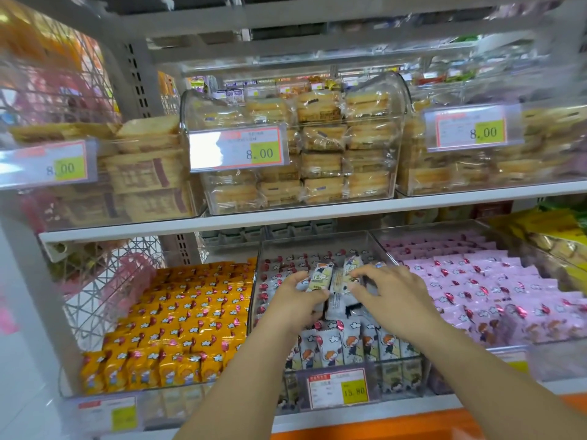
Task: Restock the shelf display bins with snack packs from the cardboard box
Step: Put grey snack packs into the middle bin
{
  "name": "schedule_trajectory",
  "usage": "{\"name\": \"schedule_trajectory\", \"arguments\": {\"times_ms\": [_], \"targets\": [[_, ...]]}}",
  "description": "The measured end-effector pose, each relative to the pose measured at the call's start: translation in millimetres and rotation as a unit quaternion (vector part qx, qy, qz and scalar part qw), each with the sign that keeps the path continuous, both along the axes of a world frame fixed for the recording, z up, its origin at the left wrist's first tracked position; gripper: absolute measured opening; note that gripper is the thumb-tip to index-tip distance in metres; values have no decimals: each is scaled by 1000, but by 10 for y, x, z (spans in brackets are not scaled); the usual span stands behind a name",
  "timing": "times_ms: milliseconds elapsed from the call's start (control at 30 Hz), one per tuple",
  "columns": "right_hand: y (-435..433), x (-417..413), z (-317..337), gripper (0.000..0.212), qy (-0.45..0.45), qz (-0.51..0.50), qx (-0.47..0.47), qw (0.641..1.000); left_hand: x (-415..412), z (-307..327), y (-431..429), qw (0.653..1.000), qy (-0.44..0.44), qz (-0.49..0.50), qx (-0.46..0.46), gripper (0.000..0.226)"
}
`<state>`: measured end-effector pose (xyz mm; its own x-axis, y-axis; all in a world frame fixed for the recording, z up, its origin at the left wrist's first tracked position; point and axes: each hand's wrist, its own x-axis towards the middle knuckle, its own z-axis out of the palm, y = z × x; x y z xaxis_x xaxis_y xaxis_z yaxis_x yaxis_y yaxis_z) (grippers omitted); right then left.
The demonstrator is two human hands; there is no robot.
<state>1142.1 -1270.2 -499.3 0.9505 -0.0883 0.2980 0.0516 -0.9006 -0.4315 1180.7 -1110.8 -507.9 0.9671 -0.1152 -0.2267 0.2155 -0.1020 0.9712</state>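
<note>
A shop shelf unit of grey uprights and white shelf boards (317,214) was seen, stocked with clear, hard plastic bins whose walls were glossy and partly blurred by reflections. On the upper board, a round-topped bin (398,122) was packed with flat, square, golden-brown biscuit packs in crinkled clear wrap, and a price label (238,147) marked 8.00 was fixed to its front. On the lower board, three open-topped rectangular bins were set side by side: an orange-pack bin (127,389) at the left, the middle bin (317,246), and a pink-pack bin (444,228) at the right, each filled with neat rows of small, shiny pillow-shaped sachets. A red-bordered tag (338,389) reading 15.80 was mounted on the middle bin's front wall. Both bare forearms were extended forward and upward from the bottom edge, converging over the middle bin. The left hand (298,300) was held with its back uppermost and its fingers curled around a bunch of white snack packs (320,276), which were raised upright above the rows below. The right hand (394,296) was arched beside it, knuckles up, with the thumb and bent fingers pinched on the same bunch from the other side. The packs were thus held between the two hands, just above the bin's contents.
</note>
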Motion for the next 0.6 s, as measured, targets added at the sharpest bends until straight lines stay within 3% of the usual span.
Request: {"name": "schedule_trajectory", "arguments": {"times_ms": [133, 367, 500, 600], "targets": [[71, 5, -11, 35, -3, -33, -16, 999, -29, 25, 0, 998, 21, 10, -54, 59], [17, 25, -70, 23, -75, -62, 48, 994, -61, 110, 66, 997, 9, 22, -68, 63], [-76, -78, -25, 23, -93, -46, 157, 982, -157, 187, 128, 996, -19, 33, -82, 50], [-128, -190, 27, 21, -110, -7, 280, 954, -276, 241, 189, 996, -41, 32, -66, 31]]}}
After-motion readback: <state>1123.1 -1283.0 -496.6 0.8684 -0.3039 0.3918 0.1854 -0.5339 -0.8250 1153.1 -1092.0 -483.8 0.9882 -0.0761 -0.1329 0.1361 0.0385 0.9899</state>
